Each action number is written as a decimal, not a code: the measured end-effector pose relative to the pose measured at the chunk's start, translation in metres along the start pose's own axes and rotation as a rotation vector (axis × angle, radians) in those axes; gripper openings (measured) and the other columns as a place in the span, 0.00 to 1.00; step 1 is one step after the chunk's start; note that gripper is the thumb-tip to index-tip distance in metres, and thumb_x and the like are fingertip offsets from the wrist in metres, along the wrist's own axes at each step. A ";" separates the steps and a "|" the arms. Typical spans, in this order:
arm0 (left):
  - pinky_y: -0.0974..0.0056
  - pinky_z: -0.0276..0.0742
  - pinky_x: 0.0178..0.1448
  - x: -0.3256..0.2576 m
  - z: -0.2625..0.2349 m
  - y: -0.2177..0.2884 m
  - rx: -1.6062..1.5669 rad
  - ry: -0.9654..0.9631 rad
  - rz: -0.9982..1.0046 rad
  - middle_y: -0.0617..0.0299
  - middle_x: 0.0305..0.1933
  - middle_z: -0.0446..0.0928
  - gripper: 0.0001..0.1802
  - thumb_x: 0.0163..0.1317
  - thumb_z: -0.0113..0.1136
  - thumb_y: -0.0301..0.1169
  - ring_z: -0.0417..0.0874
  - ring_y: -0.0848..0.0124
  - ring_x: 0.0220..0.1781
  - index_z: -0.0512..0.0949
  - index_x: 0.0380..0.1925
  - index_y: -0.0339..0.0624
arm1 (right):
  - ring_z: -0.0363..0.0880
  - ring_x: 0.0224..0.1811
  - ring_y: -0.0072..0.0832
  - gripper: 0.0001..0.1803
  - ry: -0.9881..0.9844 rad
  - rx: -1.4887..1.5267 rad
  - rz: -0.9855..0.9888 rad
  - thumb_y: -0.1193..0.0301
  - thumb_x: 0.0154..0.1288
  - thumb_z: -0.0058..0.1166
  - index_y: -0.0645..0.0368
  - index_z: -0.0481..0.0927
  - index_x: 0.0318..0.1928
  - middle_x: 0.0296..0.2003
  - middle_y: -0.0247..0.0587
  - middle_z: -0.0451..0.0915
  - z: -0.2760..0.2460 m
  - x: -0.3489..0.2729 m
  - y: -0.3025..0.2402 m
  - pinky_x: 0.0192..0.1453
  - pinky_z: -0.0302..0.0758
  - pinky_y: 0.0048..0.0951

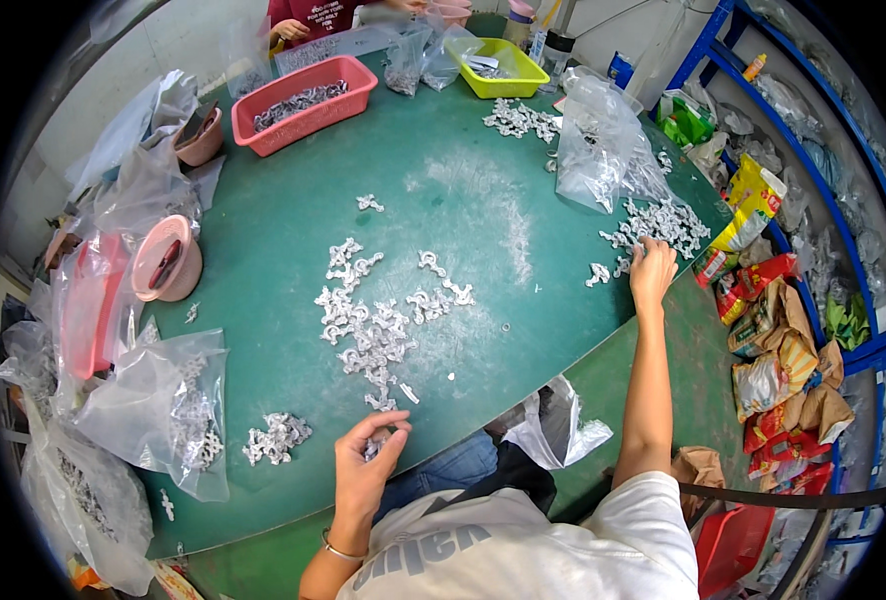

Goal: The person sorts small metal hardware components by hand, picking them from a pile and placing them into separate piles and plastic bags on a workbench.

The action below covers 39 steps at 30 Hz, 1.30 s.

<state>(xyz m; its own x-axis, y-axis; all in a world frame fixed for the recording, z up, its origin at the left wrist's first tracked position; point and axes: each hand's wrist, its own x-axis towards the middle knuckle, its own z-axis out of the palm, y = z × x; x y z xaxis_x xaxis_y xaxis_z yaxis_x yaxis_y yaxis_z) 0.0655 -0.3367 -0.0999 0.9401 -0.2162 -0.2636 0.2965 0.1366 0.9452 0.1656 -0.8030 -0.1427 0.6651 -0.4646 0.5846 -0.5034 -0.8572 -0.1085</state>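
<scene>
Pinching what look like small, stiff, light metal clips [378,447], your left hand [363,470] holds them by fingertips; your right hand [652,272], fingers curled, rakes the pile at two o'clock [663,222].

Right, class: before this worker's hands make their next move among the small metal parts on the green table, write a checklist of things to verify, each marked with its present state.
1. Left hand grips parts at the near table edge: ok.
2. Right hand reaches the right-hand pile of parts: ok.
3. Right hand holds a part: cannot tell.
4. Middle pile lies apart from both hands: ok.
5. Clear bag stands apart from the right hand: ok.
</scene>
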 end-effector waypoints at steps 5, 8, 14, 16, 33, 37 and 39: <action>0.80 0.53 0.21 -0.001 0.002 0.005 -0.029 0.030 -0.035 0.69 0.30 0.76 0.11 0.58 0.57 0.20 0.61 0.89 0.19 0.78 0.42 0.34 | 0.70 0.44 0.38 0.08 -0.127 -0.085 -0.019 0.68 0.53 0.59 0.56 0.82 0.33 0.36 0.41 0.77 0.013 0.015 0.007 0.47 0.63 0.41; 0.80 0.54 0.21 0.000 0.003 0.005 -0.018 0.036 -0.041 0.69 0.30 0.76 0.11 0.57 0.57 0.20 0.60 0.89 0.19 0.78 0.42 0.33 | 0.73 0.41 0.40 0.08 -0.037 -0.010 -0.049 0.70 0.52 0.60 0.58 0.81 0.33 0.32 0.42 0.79 0.017 0.013 0.010 0.46 0.66 0.41; 0.80 0.54 0.21 0.001 0.004 0.005 0.008 0.029 -0.035 0.69 0.30 0.76 0.11 0.57 0.57 0.20 0.61 0.89 0.19 0.78 0.42 0.34 | 0.78 0.28 0.23 0.08 0.020 0.653 0.210 0.76 0.54 0.60 0.66 0.79 0.35 0.29 0.39 0.81 0.004 0.008 0.007 0.33 0.73 0.23; 0.80 0.55 0.21 0.000 0.006 0.006 0.018 0.043 -0.043 0.68 0.31 0.76 0.11 0.57 0.57 0.20 0.62 0.88 0.20 0.78 0.42 0.34 | 0.78 0.32 0.19 0.08 -0.015 0.894 0.287 0.77 0.56 0.59 0.66 0.78 0.37 0.29 0.36 0.80 -0.019 0.002 -0.016 0.36 0.72 0.20; 0.80 0.56 0.22 -0.002 0.006 0.004 0.006 0.012 -0.035 0.67 0.31 0.76 0.11 0.58 0.57 0.21 0.62 0.87 0.20 0.78 0.42 0.34 | 0.78 0.36 0.26 0.10 -0.462 1.717 -0.041 0.88 0.53 0.55 0.68 0.74 0.37 0.33 0.42 0.76 -0.162 -0.061 -0.130 0.44 0.75 0.25; 0.80 0.56 0.23 -0.003 0.006 0.004 -0.017 0.014 -0.045 0.67 0.32 0.77 0.11 0.58 0.57 0.21 0.63 0.88 0.21 0.78 0.42 0.34 | 0.77 0.36 0.26 0.10 -0.494 1.745 -0.098 0.89 0.52 0.55 0.68 0.74 0.37 0.34 0.43 0.76 -0.168 -0.065 -0.130 0.43 0.75 0.25; 0.80 0.56 0.23 -0.002 0.006 0.003 -0.019 0.014 -0.038 0.67 0.32 0.77 0.11 0.58 0.57 0.21 0.63 0.88 0.21 0.78 0.42 0.34 | 0.77 0.36 0.26 0.10 -0.488 1.701 -0.108 0.89 0.52 0.55 0.68 0.75 0.37 0.33 0.43 0.76 -0.167 -0.065 -0.128 0.43 0.74 0.25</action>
<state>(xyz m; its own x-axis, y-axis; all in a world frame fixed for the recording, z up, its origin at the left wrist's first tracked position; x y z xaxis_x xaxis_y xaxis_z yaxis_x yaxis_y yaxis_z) 0.0631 -0.3419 -0.0948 0.9303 -0.2077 -0.3022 0.3351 0.1470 0.9306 0.0947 -0.6260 -0.0324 0.9015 -0.1416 0.4089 0.4131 0.0003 -0.9107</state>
